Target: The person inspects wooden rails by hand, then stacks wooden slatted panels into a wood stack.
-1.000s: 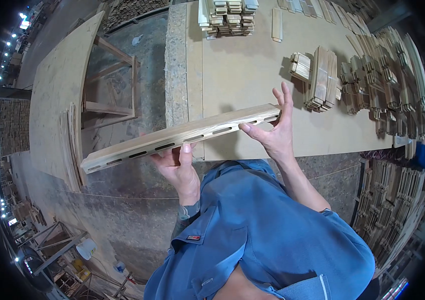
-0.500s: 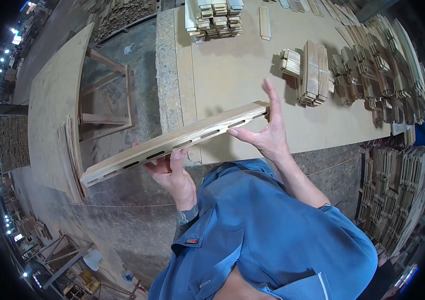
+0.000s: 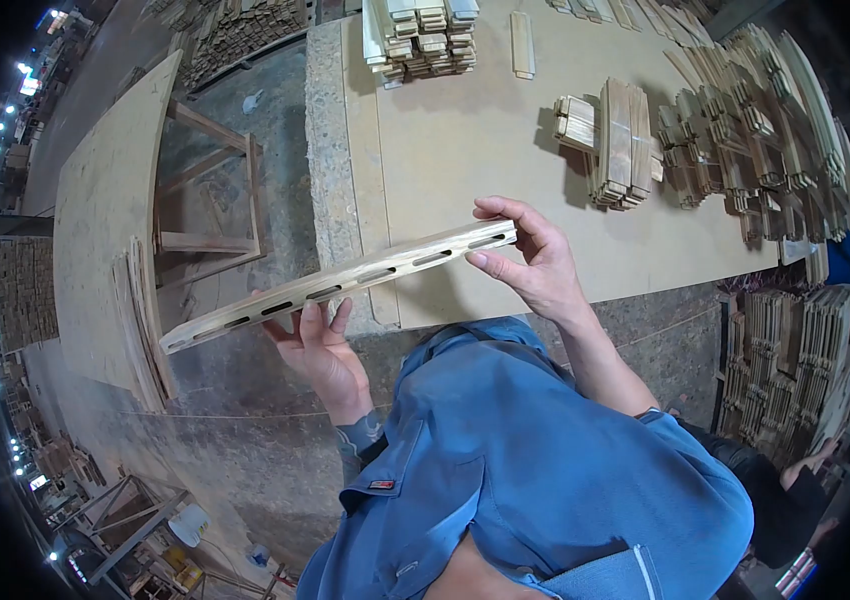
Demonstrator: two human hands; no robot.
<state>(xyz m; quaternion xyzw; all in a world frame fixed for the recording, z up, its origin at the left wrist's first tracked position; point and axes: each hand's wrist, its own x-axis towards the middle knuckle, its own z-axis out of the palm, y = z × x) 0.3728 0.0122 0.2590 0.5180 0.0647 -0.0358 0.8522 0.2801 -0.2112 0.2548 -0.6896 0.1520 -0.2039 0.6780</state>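
Note:
A pale wooden rail with a row of slots along its edge (image 3: 355,284) is held in the air, its right end higher than its left. My right hand (image 3: 543,265) grips the right end, with the fingers over the top and the thumb near the lower slotted edge. Under the middle-left part, my left hand (image 3: 323,352) supports the rail, some fingers hidden behind it. The slotted edge faces me.
A board-topped table (image 3: 465,130) lies ahead, carrying a stack of slats (image 3: 420,40), a single slat (image 3: 522,45) and bundled slats (image 3: 625,145). More slat stacks (image 3: 785,130) line the right. A plywood-topped stand (image 3: 105,220) is left. Another person (image 3: 780,500) is at lower right.
My right hand has closed from spread fingers onto the rail's right end. The rail has turned slightly and that end sits a little lower. Another person has come into view at lower right.

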